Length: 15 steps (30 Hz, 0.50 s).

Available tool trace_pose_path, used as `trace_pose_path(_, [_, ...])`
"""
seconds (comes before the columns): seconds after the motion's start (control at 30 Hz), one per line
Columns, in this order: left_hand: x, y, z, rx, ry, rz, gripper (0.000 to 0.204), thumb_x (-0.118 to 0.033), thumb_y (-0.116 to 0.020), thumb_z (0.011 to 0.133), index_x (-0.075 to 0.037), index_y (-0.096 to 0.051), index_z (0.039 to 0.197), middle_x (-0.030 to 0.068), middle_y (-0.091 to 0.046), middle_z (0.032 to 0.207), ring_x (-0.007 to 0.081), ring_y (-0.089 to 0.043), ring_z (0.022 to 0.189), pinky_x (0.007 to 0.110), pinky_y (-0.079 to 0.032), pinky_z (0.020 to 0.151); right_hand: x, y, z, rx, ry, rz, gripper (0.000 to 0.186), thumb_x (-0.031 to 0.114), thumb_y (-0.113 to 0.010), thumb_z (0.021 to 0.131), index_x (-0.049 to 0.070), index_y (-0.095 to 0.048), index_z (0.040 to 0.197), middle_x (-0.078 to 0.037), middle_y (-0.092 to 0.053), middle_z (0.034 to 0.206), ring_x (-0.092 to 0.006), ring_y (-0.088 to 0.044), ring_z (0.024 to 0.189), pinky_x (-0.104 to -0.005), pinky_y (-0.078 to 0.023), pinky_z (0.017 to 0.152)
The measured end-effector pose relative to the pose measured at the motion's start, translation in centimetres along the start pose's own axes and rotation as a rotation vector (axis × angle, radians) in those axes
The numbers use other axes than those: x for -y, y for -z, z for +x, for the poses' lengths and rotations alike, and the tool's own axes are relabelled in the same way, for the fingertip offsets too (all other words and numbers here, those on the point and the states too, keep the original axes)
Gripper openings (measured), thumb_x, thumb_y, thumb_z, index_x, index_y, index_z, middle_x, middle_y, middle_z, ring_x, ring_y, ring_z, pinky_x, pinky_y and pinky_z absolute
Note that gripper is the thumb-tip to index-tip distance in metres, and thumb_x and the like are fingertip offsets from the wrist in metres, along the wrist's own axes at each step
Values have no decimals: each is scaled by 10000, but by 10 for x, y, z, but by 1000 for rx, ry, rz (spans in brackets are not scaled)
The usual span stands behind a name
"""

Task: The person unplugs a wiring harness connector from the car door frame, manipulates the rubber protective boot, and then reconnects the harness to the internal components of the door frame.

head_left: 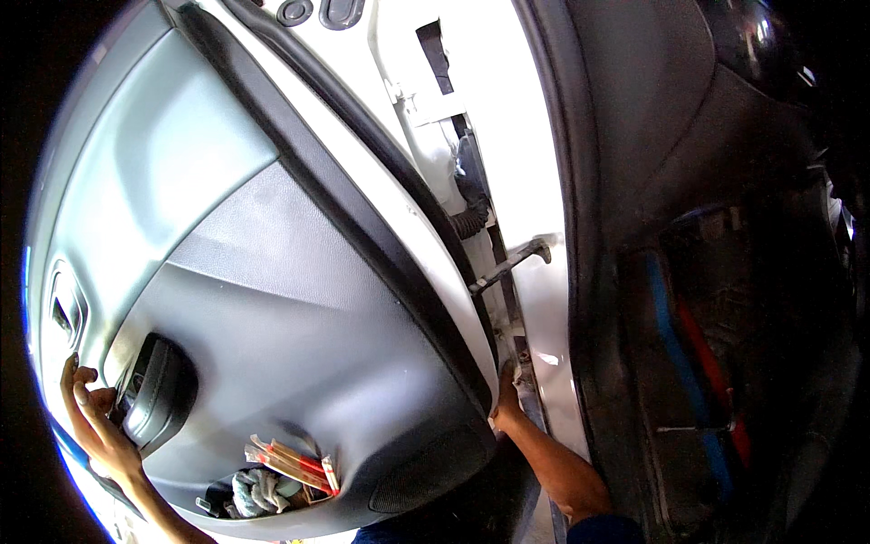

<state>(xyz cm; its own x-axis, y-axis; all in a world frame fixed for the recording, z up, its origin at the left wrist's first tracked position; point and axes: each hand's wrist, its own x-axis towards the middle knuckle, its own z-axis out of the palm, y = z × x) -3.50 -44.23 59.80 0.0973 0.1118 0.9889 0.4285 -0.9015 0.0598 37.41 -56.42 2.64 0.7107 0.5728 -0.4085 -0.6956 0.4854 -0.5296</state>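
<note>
A car door stands ajar, its grey inner door panel (299, 317) filling the left and middle of the view. At the far left my left hand (100, 426) is by the door's edge, beside the black armrest pull (159, 394) and below the inner door handle (63, 308). Its fingers are apart, some bent, with nothing seen in them. My right hand (507, 396) reaches into the gap at the hinge side, below the door check strap (507, 267). The door's edge and the shadow there hide most of its fingers, and what they touch cannot be made out.
The door pocket (272, 512) holds a grey cloth (260, 491) and several red and tan packets (294, 467). A ribbed wiring boot (471, 219) spans the gap to the white door frame (530, 136). Blue (675, 335) and red strips lie in the dark footwell.
</note>
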Motion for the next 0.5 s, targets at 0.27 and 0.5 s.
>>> trace_pose_path(0.27, [-10,9,-3,30,33,108,500,-432,-354,1050,-84,-534,1361,56,-591,1009,98,-517,686,240,-410,613,7,-26,-27,-37,-69,-11,940,805,-428,844,58,-446,1415,-127,-604,1287,-251,-602,1140,-366,-509,933])
trace_pose_path(0.5, [-14,-1,-7,-4,37,61,472,-391,-378,1054,-68,-535,1360,60,-597,1025,108,-514,697,240,-406,623,-6,-5,-2,49,22,12,960,863,-418,796,123,-406,1408,-135,-533,1248,-271,-582,966,-425,-506,758])
